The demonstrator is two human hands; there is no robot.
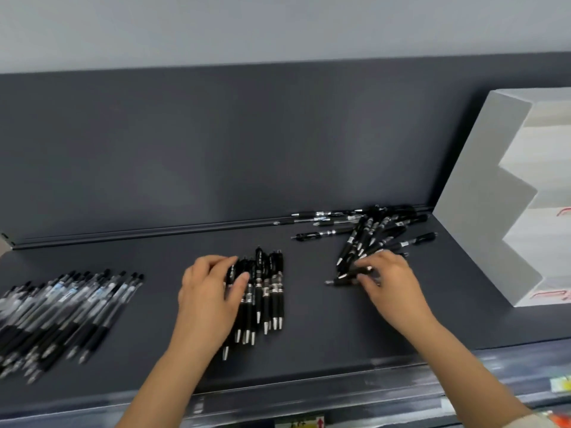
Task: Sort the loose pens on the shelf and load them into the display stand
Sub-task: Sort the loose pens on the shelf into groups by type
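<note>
While left hand grips sorted pens — right hand curled round a loose pen.

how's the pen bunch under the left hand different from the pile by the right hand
The bunch lies side by side on the shelf, tips toward its front; the pile is jumbled, pens crossing at many angles. The bunch sits mid-shelf; the pile reaches the back, beside the display stand. Both hold black pens.

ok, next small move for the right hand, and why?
Likely the right hand lifts the black pen it pinches out of the loose pile and lays it beside the aligned bundle the left hand holds: same pen type, pile unsorted.
</note>
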